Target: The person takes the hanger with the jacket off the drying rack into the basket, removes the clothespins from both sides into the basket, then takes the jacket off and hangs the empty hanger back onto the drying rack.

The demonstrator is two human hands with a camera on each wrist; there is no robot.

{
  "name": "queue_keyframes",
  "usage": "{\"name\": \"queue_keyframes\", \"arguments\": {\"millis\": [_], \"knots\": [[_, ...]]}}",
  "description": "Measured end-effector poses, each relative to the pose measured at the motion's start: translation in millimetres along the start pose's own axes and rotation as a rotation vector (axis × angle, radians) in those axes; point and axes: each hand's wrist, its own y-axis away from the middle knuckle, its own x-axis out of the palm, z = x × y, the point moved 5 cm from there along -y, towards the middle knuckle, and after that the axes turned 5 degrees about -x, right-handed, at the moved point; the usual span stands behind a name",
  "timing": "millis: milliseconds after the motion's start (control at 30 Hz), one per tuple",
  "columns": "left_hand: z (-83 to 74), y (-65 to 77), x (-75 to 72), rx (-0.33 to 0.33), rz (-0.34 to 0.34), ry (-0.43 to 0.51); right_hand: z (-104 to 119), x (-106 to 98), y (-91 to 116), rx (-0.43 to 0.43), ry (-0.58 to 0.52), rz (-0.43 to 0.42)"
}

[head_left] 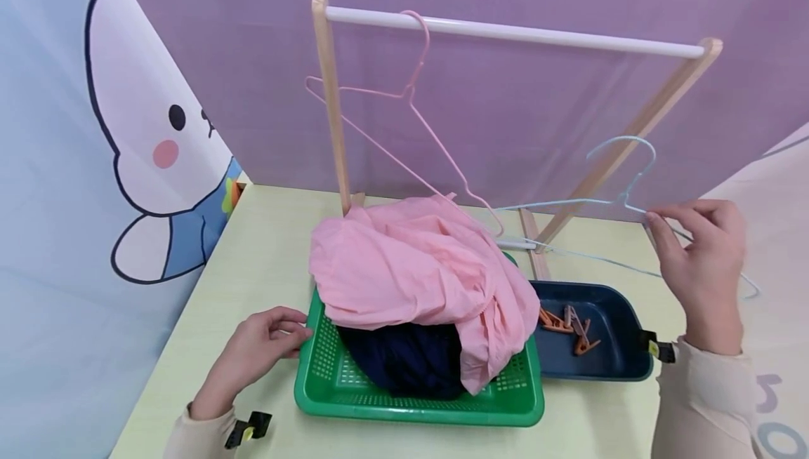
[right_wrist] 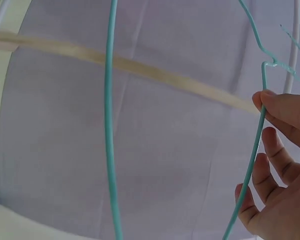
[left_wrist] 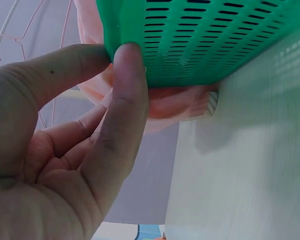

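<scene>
My right hand (head_left: 704, 262) holds a light blue wire hanger (head_left: 624, 198) by its sloping shoulder, with the hook upward. In the right wrist view, thumb and index finger pinch the hanger's wire (right_wrist: 264, 80) just below the neck. My left hand (head_left: 262, 340) pinches the left rim of a green plastic basket (head_left: 417, 413) between thumb and forefinger, as the left wrist view shows up close. Heaped in the basket are a pink cloth garment (head_left: 404, 269) and, under it, a dark navy one (head_left: 411, 361). The pink cloth spills over the back rim.
Behind the basket stands a rack with wooden legs (head_left: 331, 108) and a white bar (head_left: 518, 31). From the bar hangs a pink wire hanger (head_left: 409, 90), left of centre. A dark blue tray (head_left: 616, 333) with several orange-brown clips (head_left: 584, 345) sits right of the basket.
</scene>
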Motion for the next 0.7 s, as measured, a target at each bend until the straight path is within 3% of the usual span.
{"name": "queue_keyframes", "arguments": {"millis": [233,500,700], "knots": [[1.2,-1.1,-0.1,0.006,-0.001,0.011,4.1,21.0,-26.2,0.039,0.006,-0.031],[3.7,-1.4,0.2,-0.015,0.006,0.060,28.1,39.8,-64.0,0.126,-0.055,-0.176],[4.2,-2.4,1.1,-0.014,0.012,0.067,38.3,48.2,-84.9,0.143,-0.104,-0.214]]}}
